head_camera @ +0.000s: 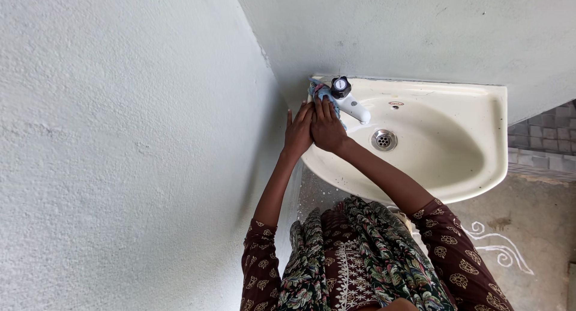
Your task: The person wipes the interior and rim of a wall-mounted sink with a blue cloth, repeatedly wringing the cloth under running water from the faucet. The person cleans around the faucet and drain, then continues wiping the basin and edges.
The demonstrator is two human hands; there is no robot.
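Note:
A cream wash basin (480,125) hangs on the wall in a corner. A white tap (355,109) with a black knob (341,86) stands at its back left rim. My right hand (329,128) lies flat on a light blue cloth (318,92) pressed against the basin's left rim beside the tap. My left hand (298,131) rests with fingers straight on the basin's left edge, touching my right hand. Most of the cloth is hidden under my fingers.
A metal drain (384,139) sits in the bowl. A rough pale wall (120,137) fills the left side and another wall (420,29) stands behind the basin. The concrete floor (540,227) below right carries white chalk curls (498,245). Grey tiles (546,134) lie at the right.

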